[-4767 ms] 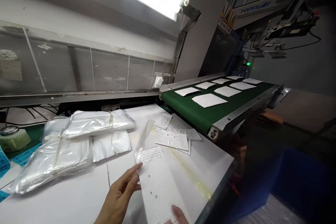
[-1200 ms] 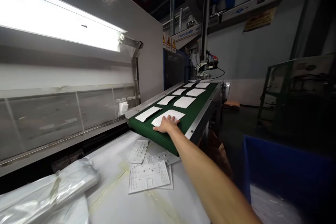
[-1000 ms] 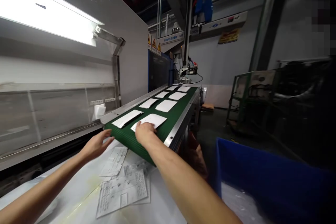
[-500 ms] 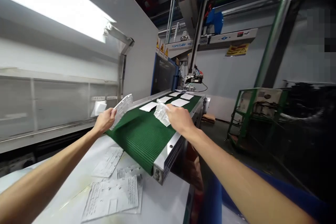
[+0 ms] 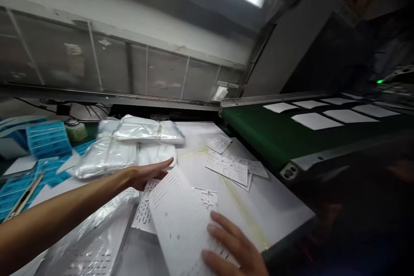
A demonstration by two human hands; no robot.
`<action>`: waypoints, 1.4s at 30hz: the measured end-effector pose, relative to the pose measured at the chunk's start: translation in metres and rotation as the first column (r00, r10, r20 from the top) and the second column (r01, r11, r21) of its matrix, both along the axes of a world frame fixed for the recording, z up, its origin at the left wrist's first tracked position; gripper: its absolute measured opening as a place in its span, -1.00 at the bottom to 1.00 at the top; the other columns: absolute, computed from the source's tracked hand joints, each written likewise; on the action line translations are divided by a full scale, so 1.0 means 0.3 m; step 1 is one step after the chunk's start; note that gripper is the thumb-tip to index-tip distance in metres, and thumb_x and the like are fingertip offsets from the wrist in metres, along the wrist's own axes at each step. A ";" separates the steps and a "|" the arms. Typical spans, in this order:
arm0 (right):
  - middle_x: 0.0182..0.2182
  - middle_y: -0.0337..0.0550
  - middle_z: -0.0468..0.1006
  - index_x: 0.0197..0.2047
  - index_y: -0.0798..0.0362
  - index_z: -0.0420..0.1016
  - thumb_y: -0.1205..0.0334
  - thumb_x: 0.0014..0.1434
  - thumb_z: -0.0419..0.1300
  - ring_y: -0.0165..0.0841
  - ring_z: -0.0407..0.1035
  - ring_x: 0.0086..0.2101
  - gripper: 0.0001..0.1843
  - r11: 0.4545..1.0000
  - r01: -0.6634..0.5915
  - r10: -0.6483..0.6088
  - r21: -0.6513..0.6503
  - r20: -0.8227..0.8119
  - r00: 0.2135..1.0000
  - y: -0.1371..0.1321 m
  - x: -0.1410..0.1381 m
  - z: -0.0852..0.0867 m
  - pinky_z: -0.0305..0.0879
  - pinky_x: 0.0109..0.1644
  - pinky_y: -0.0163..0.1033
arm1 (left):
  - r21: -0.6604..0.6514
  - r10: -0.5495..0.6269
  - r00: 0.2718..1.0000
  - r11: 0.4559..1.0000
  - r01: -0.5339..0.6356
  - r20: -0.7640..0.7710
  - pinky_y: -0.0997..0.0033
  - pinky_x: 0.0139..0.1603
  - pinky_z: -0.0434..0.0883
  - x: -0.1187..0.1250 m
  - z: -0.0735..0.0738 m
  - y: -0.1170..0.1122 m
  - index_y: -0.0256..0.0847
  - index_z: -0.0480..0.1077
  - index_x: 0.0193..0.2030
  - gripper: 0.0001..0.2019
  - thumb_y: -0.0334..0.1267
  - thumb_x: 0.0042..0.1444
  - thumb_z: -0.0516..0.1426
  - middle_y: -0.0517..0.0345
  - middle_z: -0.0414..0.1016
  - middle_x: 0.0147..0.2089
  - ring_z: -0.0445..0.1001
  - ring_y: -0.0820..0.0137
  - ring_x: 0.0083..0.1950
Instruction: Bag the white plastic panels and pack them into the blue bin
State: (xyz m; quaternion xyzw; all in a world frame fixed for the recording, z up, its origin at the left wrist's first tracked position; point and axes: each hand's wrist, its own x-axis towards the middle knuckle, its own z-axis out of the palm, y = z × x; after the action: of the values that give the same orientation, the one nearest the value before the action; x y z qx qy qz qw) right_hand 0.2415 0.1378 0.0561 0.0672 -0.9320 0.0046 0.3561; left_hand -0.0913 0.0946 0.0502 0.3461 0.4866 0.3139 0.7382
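Note:
A long white perforated plate (image 5: 181, 220) lies tilted on the white table (image 5: 274, 207) in front of me. My right hand (image 5: 234, 248) rests on its near right corner with the fingers spread flat. My left hand (image 5: 147, 173) reaches in from the left, fingers stretched out, touching the plate's far left edge. A second perforated plate (image 5: 144, 209) lies partly under the first. Beside them at the lower left lies a plate in a clear bag (image 5: 93, 246).
The green conveyor belt (image 5: 258, 131) ends at the table's right and carries several white plates (image 5: 315, 120). Loose thin plates (image 5: 228, 166) lie by the belt end. Bundles of clear bags (image 5: 142, 129), blue labels (image 5: 48, 138) and a small jar (image 5: 76, 130) are on the left.
Half a second ago each hand held a plate lifted off the belt. Now my view has swung back down to the table, and both plates lie there under my hands.

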 end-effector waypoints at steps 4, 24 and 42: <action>-0.04 0.03 0.53 0.00 0.12 0.47 0.22 0.18 0.16 0.10 0.07 0.20 -0.68 0.987 -0.042 0.022 0.156 0.128 0.992 -0.017 -0.041 -0.078 0.37 0.08 0.11 | 0.081 -0.077 0.997 0.994 0.076 0.004 0.34 -0.26 0.45 -0.072 0.014 -0.074 -0.26 0.50 -0.16 -0.35 0.31 -0.17 0.17 -0.04 0.57 -0.14 0.51 0.20 -0.17; -0.21 -0.14 0.51 -0.13 -0.02 0.30 -0.05 0.17 0.10 -0.24 0.46 -0.25 -0.68 0.012 0.519 -0.493 -0.854 0.447 0.747 -0.097 -0.093 -0.217 0.41 -0.16 -0.16 | 0.443 -0.027 0.880 0.856 0.265 -0.474 0.33 -0.07 0.41 0.066 0.054 -0.154 -0.09 0.37 0.10 -0.56 -0.08 0.06 0.18 0.08 0.50 0.03 0.47 0.16 0.00; 0.11 -0.12 0.34 0.22 -0.07 0.15 0.00 0.21 0.10 -0.25 0.20 0.13 -0.46 0.145 0.363 -0.501 -0.920 0.248 0.829 -0.067 -0.137 -0.294 0.13 0.21 -0.15 | 0.416 0.285 0.848 0.905 -0.085 -0.447 0.15 0.15 0.27 0.104 -0.096 -0.160 -0.07 0.45 0.05 -0.56 0.08 0.11 0.08 0.06 0.46 0.12 0.37 0.08 0.12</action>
State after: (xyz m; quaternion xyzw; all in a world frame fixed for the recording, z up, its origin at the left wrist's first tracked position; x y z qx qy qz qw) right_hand 0.2005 0.1177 -0.0321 -0.4253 -0.6988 0.4454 0.3640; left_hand -0.0602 0.0467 0.0215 0.5021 0.6213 0.3735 0.4716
